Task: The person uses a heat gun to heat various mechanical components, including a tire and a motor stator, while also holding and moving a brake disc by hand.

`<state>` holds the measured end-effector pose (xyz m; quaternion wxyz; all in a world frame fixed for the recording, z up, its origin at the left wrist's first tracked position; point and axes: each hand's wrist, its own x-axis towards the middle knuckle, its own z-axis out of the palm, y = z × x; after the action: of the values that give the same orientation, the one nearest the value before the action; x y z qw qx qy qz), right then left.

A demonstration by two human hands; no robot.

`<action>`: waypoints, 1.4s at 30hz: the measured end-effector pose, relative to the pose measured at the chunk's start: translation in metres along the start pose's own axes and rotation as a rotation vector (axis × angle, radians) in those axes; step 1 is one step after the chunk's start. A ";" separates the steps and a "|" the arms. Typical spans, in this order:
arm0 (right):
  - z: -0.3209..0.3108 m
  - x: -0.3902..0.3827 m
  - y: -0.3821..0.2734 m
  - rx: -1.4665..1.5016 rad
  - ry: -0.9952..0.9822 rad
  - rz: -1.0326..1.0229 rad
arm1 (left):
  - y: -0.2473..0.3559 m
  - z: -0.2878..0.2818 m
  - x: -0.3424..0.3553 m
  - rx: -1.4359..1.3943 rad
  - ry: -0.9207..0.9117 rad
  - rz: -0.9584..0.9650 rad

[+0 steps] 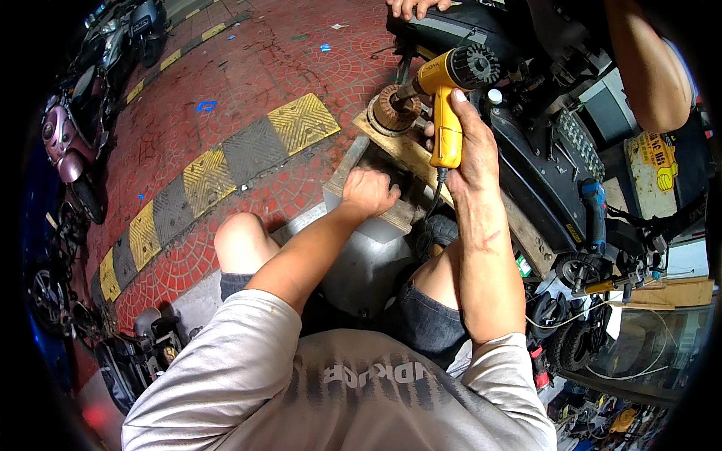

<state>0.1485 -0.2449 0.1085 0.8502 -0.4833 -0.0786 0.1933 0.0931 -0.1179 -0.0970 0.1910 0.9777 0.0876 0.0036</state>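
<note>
On the wooden plank (406,154) ahead, the right hand (470,146) grips a yellow heat gun (447,98) aimed at the copper-wound motor core (392,111) — the left hand (368,192), fisted, braces the plank — and lingering there might scorch windings or fingers.

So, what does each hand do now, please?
Left hand: closed in a fist, pressing on the wooden plank.
Right hand: closed around the yellow heat gun.
</note>
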 end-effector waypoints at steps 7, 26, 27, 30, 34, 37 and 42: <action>-0.007 0.004 0.005 -0.016 0.005 0.026 | 0.004 -0.002 -0.001 0.022 -0.023 -0.023; -0.012 0.007 0.002 -0.005 -0.020 0.044 | 0.002 0.001 -0.002 0.046 0.038 0.009; -0.015 0.007 0.002 -0.024 -0.025 0.045 | 0.003 -0.001 -0.002 0.030 0.031 0.008; -0.016 0.006 0.000 -0.072 -0.041 0.040 | 0.004 -0.003 -0.001 0.017 -0.016 0.008; -0.018 0.007 0.000 -0.073 -0.053 0.040 | 0.004 -0.004 -0.003 0.037 -0.006 -0.004; -0.018 0.008 0.001 -0.081 -0.055 0.039 | 0.002 0.001 -0.003 0.058 0.024 -0.005; -0.024 0.012 0.001 -0.077 -0.030 0.043 | 0.002 -0.004 -0.002 0.016 0.007 0.011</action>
<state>0.1665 -0.2585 0.0944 0.8252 -0.5146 -0.0881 0.2156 0.0915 -0.1191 -0.0924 0.1828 0.9796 0.0829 0.0072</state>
